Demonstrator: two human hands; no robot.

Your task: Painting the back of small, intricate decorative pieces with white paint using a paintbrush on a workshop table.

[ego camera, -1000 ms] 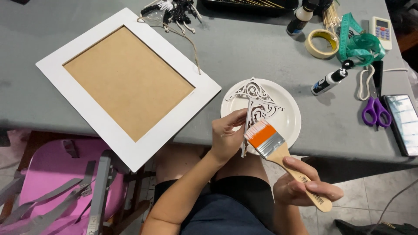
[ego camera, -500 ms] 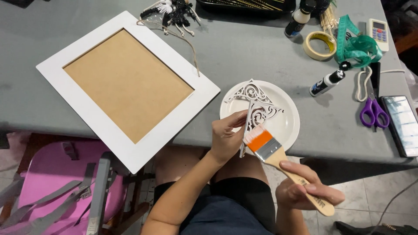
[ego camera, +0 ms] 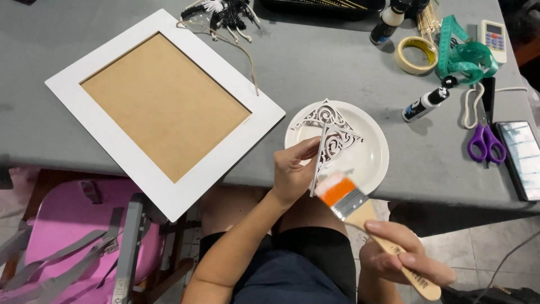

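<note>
White fretwork corner bracket (ego camera: 332, 135), pinched upright by left hand (ego camera: 292, 171) above white plate (ego camera: 371, 163); wooden flat brush (ego camera: 360, 211), gripped in closed right hand (ego camera: 402, 259), likely to snap thin scrollwork if pressed.

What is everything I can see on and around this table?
picture frame: 1, white with brown backing, table's left
plate: 1, white, near edge
ornamental bracket: 1, white fretwork, over the plate
paintbrush: 1, orange bristles, wooden handle, at the bracket's edge
tape roll: 1, cream, far right
measuring tape: 1, green, beside it
scissors: 1, purple handles, right
phone: 1, dark, right edge
small bottles: 2, black caps, right
table: 1, grey
pink chair: 1, lower left
left hand: holds the bracket
right hand: holds the paintbrush
</note>
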